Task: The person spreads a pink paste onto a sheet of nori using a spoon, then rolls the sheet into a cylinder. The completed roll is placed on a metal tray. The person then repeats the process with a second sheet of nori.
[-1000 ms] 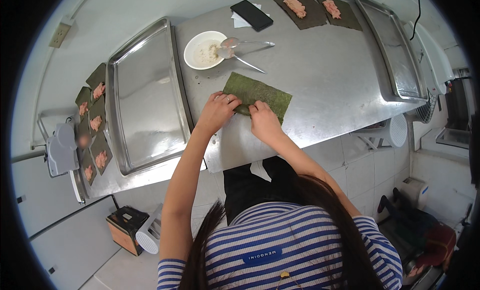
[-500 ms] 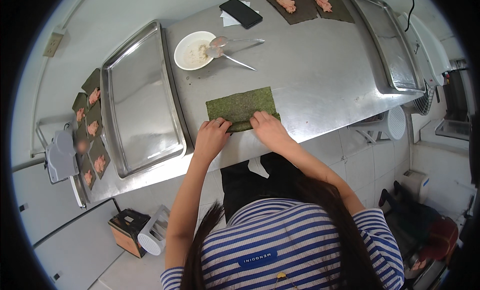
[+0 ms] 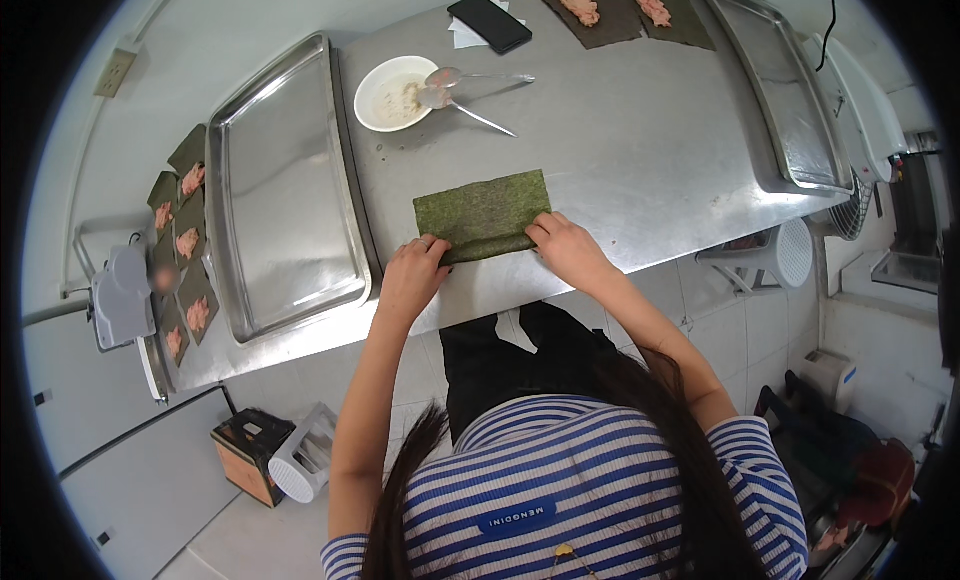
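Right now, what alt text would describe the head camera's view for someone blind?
A person's left hand and right hand hold a green nori sheet by its folded near edge on a steel table. Beyond sits a white bowl with two metal spoons at its rim.

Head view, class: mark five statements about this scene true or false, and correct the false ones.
1. The left hand and right hand both touch the green sheet. True.
2. The phone lies in the bowl. False: the phone lies on white paper.
3. Two spoons have their heads at the rim of the white bowl. True.
4. The person's top is plain red. False: the top has blue and white stripes.
5. Pink filling sits on dark sheets. True.
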A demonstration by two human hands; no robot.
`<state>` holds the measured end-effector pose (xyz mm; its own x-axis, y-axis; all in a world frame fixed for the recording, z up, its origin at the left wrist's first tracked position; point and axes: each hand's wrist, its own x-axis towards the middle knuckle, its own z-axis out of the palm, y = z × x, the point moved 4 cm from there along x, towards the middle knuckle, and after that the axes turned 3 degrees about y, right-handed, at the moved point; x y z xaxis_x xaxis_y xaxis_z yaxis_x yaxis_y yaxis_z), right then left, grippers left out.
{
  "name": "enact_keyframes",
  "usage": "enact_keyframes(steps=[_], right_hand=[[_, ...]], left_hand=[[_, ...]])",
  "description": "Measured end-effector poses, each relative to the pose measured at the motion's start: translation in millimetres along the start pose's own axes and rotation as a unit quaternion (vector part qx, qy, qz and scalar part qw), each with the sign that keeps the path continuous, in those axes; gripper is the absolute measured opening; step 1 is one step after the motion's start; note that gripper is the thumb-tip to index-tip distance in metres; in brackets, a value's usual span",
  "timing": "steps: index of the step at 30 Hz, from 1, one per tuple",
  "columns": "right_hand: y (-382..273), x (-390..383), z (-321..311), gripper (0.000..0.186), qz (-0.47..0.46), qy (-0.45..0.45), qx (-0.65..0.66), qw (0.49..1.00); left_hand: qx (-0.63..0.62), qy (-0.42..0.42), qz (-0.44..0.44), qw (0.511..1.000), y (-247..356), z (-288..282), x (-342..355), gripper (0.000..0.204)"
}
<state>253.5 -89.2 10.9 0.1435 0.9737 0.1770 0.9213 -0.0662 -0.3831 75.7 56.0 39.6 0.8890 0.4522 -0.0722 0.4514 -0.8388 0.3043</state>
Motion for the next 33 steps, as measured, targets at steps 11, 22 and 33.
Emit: enact_keyframes(steps=[11, 22, 33], right_hand=[[8, -3, -5, 0.020, 0.043, -0.018, 0.063, 0.997], [-32, 13, -7, 0.036, -0.146, 0.071, 0.038, 0.986], [-38, 36, 18, 0.033, -0.153, 0.046, 0.005, 0.987]], left_hand=[[-0.015, 0.014, -0.019, 1.000, -3, -4, -5, 0.027], [-0.092, -0.070, -0.073, 0.991, -22, -5, 10, 0.030], [-0.068, 0.013, -0.017, 0.997, -5, -12, 11, 0.040]])
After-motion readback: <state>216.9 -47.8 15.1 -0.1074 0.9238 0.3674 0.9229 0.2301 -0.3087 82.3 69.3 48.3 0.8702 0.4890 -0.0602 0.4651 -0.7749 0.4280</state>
